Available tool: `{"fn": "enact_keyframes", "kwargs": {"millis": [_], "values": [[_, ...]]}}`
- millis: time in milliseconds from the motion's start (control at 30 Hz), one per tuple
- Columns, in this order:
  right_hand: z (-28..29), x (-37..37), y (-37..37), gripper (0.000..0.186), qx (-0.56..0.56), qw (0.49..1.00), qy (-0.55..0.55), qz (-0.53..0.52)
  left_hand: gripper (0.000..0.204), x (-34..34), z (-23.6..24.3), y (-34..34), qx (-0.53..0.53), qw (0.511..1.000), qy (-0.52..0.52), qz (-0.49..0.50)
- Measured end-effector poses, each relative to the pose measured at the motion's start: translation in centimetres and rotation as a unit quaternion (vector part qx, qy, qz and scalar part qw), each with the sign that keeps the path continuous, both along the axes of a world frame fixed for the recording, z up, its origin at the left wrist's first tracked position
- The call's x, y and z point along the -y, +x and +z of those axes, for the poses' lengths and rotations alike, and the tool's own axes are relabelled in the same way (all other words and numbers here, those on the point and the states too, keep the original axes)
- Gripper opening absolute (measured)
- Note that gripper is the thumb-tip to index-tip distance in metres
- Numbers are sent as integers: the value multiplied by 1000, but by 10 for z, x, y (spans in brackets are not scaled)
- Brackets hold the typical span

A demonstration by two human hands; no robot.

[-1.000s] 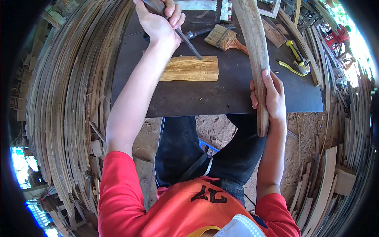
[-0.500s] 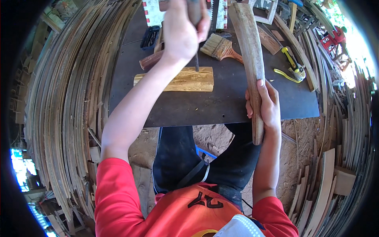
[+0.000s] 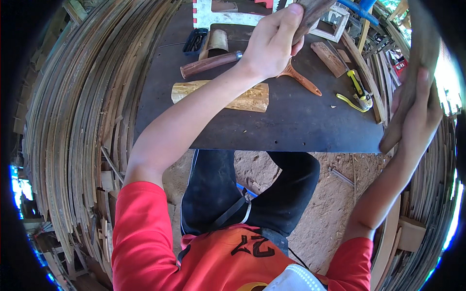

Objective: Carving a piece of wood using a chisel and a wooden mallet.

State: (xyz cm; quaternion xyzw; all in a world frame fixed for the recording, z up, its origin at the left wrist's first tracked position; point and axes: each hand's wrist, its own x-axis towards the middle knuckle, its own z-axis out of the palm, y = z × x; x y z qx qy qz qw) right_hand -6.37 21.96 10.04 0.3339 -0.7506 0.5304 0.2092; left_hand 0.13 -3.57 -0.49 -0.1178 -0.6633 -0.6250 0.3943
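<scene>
My left hand (image 3: 272, 43) is closed on a dark chisel-like tool (image 3: 312, 18), raised over the back of the table (image 3: 262, 136); its lower end is hidden. My right hand (image 3: 420, 109) grips a long weathered wooden bar (image 3: 420, 34), held upright beyond the table's right edge. A yellow, rough-hewn wood piece (image 3: 253, 98) lies below my left hand, partly behind my forearm. Around it lie a tool with a reddish wooden handle (image 3: 208, 65), a paintbrush handle (image 3: 306, 83), a dark tray of small items (image 3: 195, 41) and a yellow-handled tool (image 3: 359, 89).
Long strips of timber (image 3: 73, 126) stand stacked at the left; more planks and offcuts (image 3: 410, 233) are at the right. A white frame-shaped piece (image 3: 228, 18), a small square frame (image 3: 330, 30) and wooden boards (image 3: 327, 58) lie at the back. My legs are under the table's front edge.
My right hand has swung the wooden bar up and right, away from the tabletop. My left hand has moved rightward with its tool, lifting it off the yellow wood piece.
</scene>
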Motion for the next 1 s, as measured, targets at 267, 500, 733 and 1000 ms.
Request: {"fn": "enact_keyframes", "kwargs": {"millis": [267,500,733,1000], "values": [[37,-11,-19,54,-80,975,205,-34,55,-10,5,4,-65,997,-49,8],[28,-2,2,52,-10,967,251,47,58,-5,13,18,25,996,83,28],[27,-4,2,51,-85,981,173,-9,65,-4,3,16,-28,997,-14,68],[25,2,-7,60,-1,992,110,61,66,-4,5,24,-44,995,-18,87]]}}
